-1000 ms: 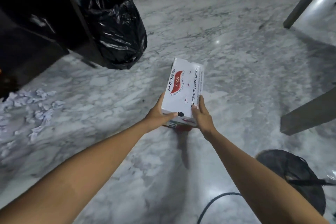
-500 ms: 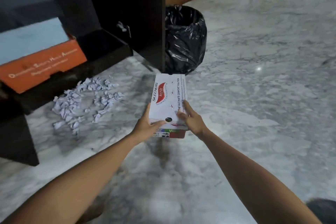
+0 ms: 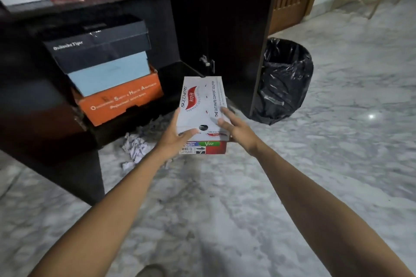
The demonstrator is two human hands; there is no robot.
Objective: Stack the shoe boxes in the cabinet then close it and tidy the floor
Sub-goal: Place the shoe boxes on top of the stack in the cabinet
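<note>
The white Skechers box [image 3: 202, 108] is being gripped by 2 hands, left hand [image 3: 174, 139] and right hand [image 3: 238, 131] (lid up), near the open cabinet [image 3: 236, 29], right of 3 stacked boxes [image 3: 108, 69].

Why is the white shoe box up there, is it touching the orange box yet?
Apart. The head view shows the white shoe box held by the left hand and right hand, with dark cabinet space between it and the orange box.
</note>
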